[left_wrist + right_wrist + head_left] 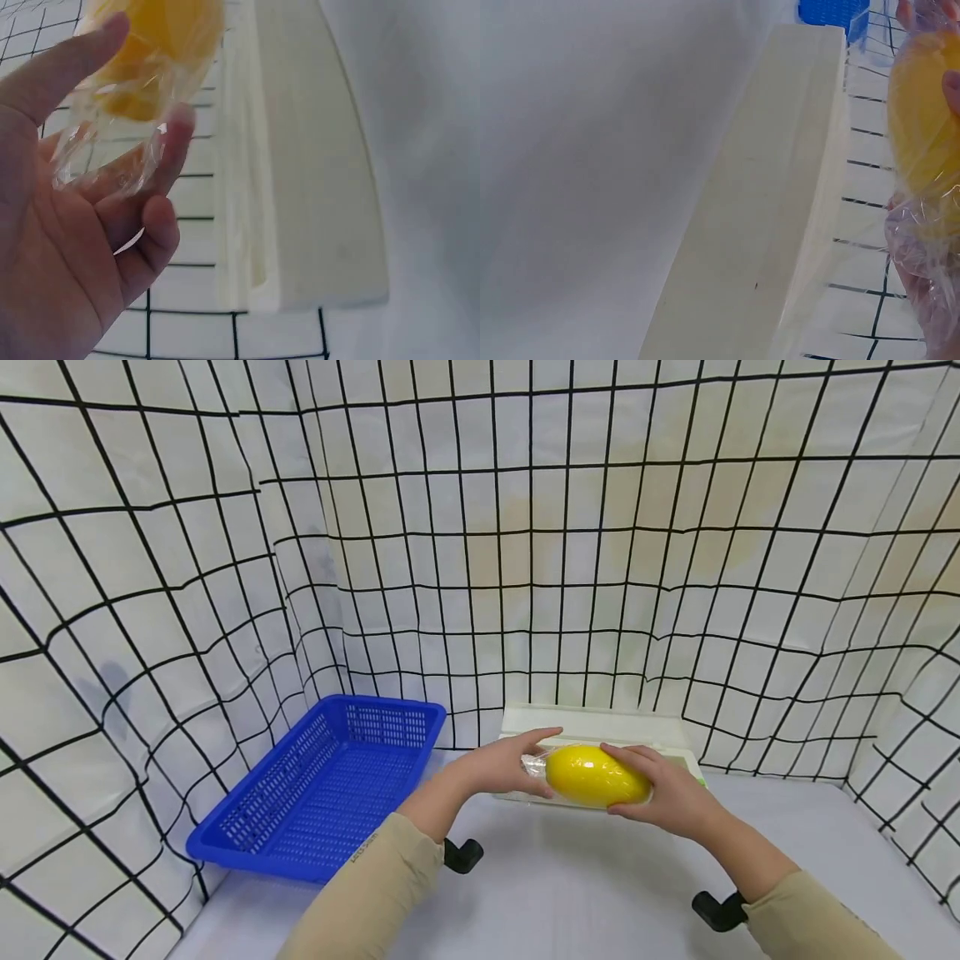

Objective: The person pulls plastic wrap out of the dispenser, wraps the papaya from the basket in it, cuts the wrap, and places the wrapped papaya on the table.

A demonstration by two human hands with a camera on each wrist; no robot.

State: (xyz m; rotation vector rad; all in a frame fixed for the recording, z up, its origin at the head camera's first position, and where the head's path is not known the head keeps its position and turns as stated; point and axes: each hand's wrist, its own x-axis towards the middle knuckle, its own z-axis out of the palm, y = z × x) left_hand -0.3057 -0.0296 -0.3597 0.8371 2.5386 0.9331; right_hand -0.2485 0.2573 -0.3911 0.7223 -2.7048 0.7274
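A smooth yellow oval fruit-like object point(596, 775), wrapped in clear plastic film, is held up in front of a long white box point(592, 720). My right hand point(671, 793) grips its right side, thumb below and fingers over the top. At the other end, my left hand point(506, 767) stands with fingers spread around the loose crumpled film point(534, 765), which touches the fingers in the left wrist view. The box's white side point(315, 165) fills the middle of that view. In the right wrist view, film bunches at the near end of the yellow object point(926, 112).
A blue perforated basket point(322, 870) stands to the left on the white tabletop point(585, 893). Black wire grid point(530, 552) backed with white sheeting encloses the back and sides. Black wrist-mounted pieces point(718, 912) sit by both forearms.
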